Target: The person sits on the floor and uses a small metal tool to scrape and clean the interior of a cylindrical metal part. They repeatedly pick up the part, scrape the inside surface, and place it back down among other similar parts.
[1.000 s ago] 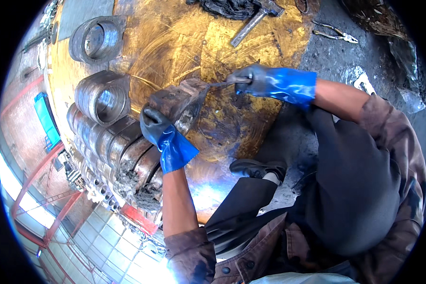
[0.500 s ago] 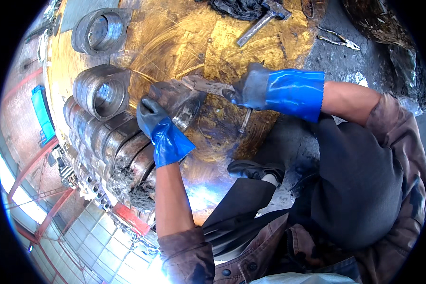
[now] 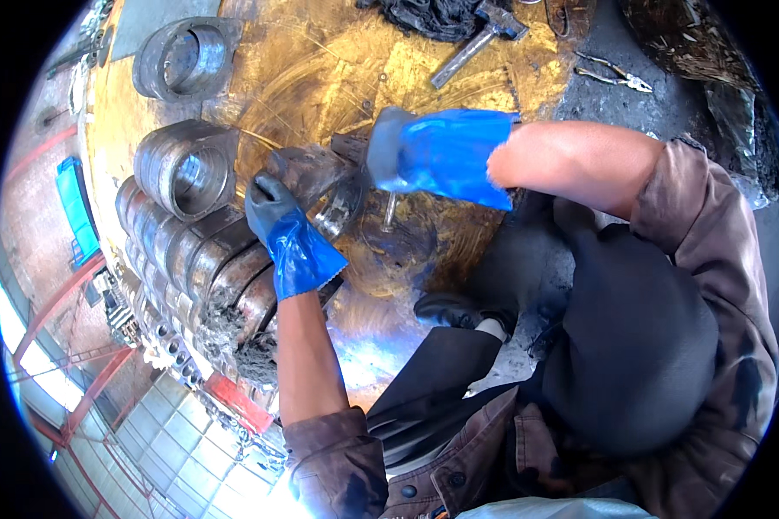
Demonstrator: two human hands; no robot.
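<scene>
My left hand (image 3: 287, 232), in a blue glove with dark grey fingers, closes on the near left edge of a dirty metal ring (image 3: 307, 173). The ring rests on the greasy yellow surface, its shiny inner face turned partly toward me. Over the ring's right side, my right hand (image 3: 424, 156), gloved alike, is closed around a tool whose kind I cannot make out. Below the fist a short metal shank (image 3: 390, 210) of it sticks out. A dark flat piece (image 3: 348, 147) shows left of the fist, against the ring's upper side.
More thick metal rings stand at the left, one apart (image 3: 184, 60) and one (image 3: 186, 169) heading a long row. At the far side lie a hammer (image 3: 472, 52) and a black greasy rag (image 3: 428, 17). Pliers (image 3: 614, 73) lie on the dark floor at right. My shoe (image 3: 459, 310) is near the surface's edge.
My right hand has moved left with the tool, from beside the ring to over its right side. My left hand has barely shifted and stays on the ring.
</scene>
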